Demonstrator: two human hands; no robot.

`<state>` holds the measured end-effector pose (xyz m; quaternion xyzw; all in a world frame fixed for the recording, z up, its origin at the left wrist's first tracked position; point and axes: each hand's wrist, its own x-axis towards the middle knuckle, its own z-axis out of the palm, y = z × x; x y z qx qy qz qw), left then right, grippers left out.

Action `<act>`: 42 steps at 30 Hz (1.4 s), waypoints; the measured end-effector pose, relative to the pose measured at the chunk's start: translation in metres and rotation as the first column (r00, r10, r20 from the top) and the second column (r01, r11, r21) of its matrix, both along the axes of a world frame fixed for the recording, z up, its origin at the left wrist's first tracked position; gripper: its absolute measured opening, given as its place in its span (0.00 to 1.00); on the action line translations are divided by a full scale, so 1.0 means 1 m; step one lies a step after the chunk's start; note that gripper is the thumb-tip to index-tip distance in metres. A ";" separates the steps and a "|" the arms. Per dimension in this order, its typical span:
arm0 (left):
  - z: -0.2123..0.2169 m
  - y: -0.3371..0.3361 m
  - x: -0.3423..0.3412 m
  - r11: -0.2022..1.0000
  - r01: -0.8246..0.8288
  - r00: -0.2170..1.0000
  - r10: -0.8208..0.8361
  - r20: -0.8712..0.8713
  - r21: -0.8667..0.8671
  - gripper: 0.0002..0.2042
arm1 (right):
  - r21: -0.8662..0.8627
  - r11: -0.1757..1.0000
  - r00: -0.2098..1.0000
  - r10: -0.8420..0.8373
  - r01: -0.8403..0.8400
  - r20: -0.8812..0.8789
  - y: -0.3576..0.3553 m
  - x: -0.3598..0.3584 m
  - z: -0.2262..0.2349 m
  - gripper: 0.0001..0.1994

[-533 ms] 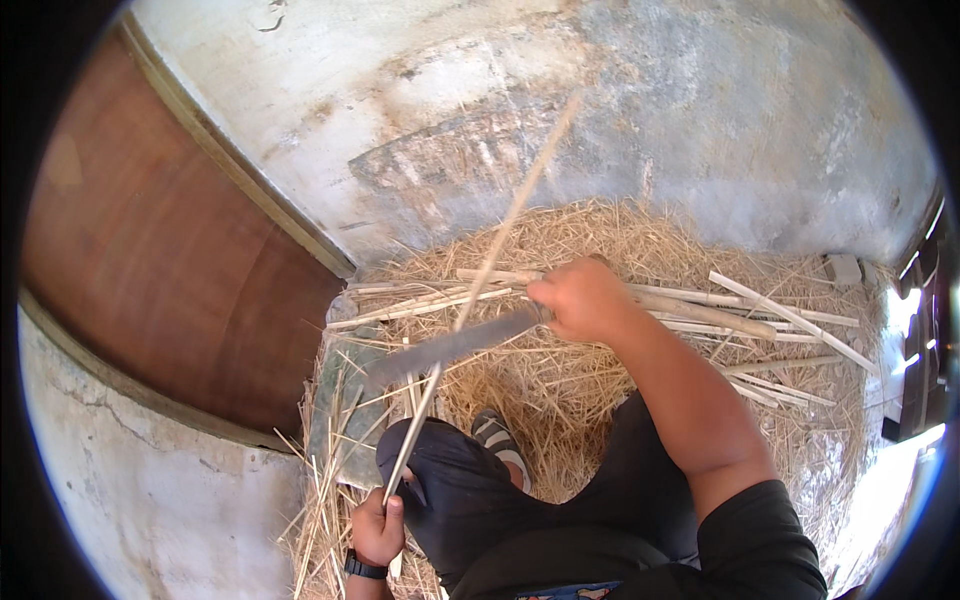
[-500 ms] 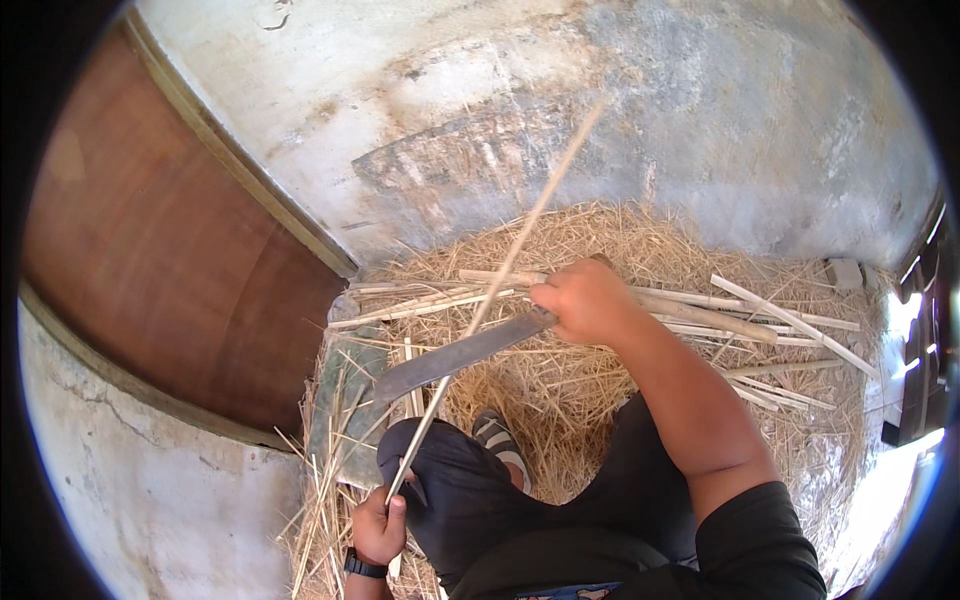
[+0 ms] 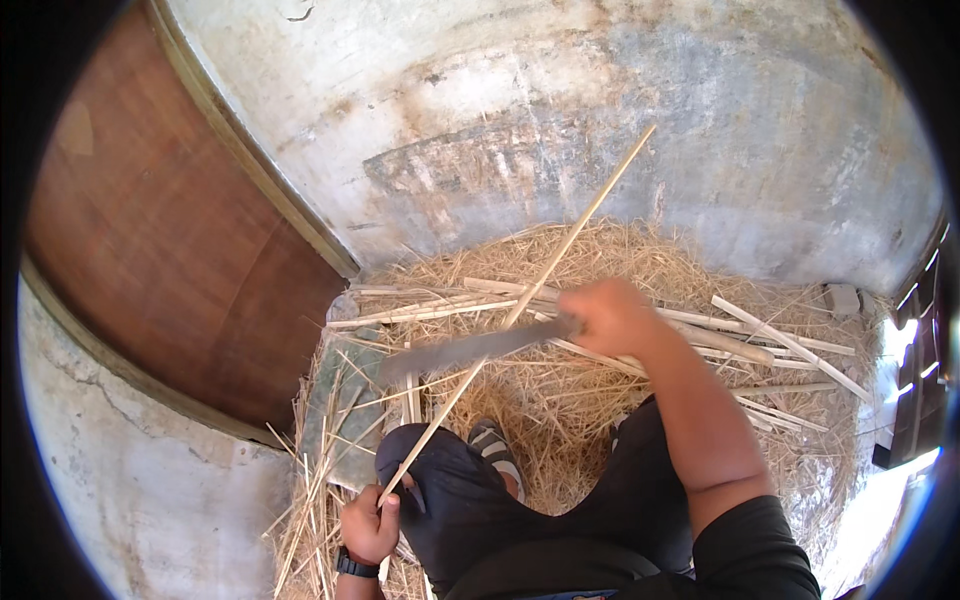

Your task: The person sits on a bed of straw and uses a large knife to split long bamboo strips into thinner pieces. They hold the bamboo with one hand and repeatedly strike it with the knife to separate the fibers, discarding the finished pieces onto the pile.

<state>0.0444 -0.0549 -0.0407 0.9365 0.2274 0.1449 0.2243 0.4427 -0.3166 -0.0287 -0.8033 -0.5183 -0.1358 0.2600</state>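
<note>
My left hand, with a dark watch at the wrist, is closed around the near end of a long pale bamboo strip. The strip slants up and away to the right, its far end against the wall in my view. Closed on the handle of a machete, my right hand is beyond my knees. The broad grey machete blade points left and crosses the strip near its middle, smeared by motion. Whether its edge touches the strip I cannot tell. My fingers hide most of the handle.
Loose bamboo strips lie on straw ahead of me and to the right. A grey-green slab lies at left, beside a brown door. A stained wall stands ahead, with a small grey block at its foot.
The strip's far end has swung right and slightly down. My right hand and the machete have moved a little right and down; my left hand has shifted slightly left.
</note>
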 end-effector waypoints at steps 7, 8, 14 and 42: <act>-0.016 0.006 0.005 0.998 0.009 0.999 -0.007 0.031 -0.059 0.22 | 0.033 0.979 0.909 -0.174 0.201 -0.378 -0.006 0.015 -0.005 0.05; -0.014 0.001 0.013 0.990 0.040 0.998 -0.033 0.054 -0.135 0.22 | -0.017 0.996 0.968 -0.091 0.089 -0.235 0.002 0.006 -0.006 0.05; -0.009 0.008 0.004 0.960 0.091 0.992 -0.109 -0.056 -0.265 0.26 | -0.158 0.987 0.948 -0.085 0.037 -0.306 0.009 0.008 -0.010 0.06; -0.010 0.019 -0.012 0.898 0.067 0.990 -0.114 -0.084 -0.435 0.25 | -0.116 0.993 0.871 -0.065 0.010 -0.487 -0.003 0.019 -0.018 0.12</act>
